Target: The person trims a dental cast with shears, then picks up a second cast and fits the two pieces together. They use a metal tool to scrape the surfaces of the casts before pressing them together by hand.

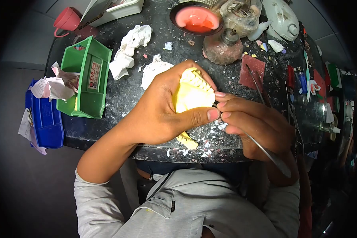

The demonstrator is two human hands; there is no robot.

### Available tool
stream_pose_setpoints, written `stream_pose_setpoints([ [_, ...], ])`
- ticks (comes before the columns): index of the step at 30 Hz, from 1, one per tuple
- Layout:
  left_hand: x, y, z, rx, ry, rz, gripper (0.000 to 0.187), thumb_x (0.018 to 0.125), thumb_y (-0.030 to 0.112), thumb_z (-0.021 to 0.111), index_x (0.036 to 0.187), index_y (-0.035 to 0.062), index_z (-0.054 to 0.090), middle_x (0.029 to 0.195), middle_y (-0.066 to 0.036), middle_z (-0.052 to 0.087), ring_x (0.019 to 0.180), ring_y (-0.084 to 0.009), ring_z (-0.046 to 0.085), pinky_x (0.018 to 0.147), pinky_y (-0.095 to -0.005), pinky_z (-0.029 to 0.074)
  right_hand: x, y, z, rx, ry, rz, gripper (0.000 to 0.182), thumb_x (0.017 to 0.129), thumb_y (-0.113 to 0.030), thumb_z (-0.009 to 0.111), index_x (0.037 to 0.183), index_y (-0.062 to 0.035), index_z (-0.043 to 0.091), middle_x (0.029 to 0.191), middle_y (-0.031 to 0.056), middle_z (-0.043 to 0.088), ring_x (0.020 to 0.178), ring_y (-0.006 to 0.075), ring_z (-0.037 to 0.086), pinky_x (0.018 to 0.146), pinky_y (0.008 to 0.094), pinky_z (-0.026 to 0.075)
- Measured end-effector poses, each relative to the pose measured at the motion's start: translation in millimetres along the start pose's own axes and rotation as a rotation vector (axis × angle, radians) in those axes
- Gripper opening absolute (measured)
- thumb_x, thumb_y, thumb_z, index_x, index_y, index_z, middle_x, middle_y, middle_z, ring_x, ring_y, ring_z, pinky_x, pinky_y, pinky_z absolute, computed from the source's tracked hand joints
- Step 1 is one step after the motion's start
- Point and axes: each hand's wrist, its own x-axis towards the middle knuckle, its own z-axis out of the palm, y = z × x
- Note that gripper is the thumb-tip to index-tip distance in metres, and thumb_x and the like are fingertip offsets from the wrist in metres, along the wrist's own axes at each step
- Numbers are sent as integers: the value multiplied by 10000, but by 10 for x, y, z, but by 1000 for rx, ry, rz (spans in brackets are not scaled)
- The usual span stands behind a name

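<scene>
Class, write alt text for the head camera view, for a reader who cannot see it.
A person's left hand holds a yellow dental cast over a dark, littered bench, while the right hand holds a thin metal tool with its tip at the cast. A green bin, blue bin and crumpled tissues lie to the left.

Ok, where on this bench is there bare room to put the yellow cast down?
The barest patch lies between the green bin and the left hand, below the crumpled tissues. A smaller gap sits between the glass lamp and the hands. The back edge and right side are crowded with tools and bottles; chips litter the front edge under the cast.
</scene>
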Motion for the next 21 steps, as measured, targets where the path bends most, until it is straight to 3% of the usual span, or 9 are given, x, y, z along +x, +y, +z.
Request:
stream_pose_setpoints([
  [8,-3,-33,-3,21,3,-4,351,838,127,828,1093,22,611,943,-17,637,855,-79,586,759,-237,470,0,64,25,-73,-31,-94,242,780,19,785,973,92,659,1026,188,694,958,320,738,851,394,646],
  [10,-2,-36,-7,26,2,-18,345,842,123,823,1093,21,610,943,-19,637,860,-82,589,766,-240,473,-17,80,34,-68,-38,-117,235,755,130,728,972,72,658,994,215,701,991,378,735,861,426,645],
  [21,10,-72,10,-27,-47,-40,335,858,92,801,1107,8,594,950,-22,628,878,-89,589,772,-245,475,-94,99,8,-157,-97,-145,340,679,168,744,997,89,650,1084,189,674,1107,393,696,818,391,656],
])
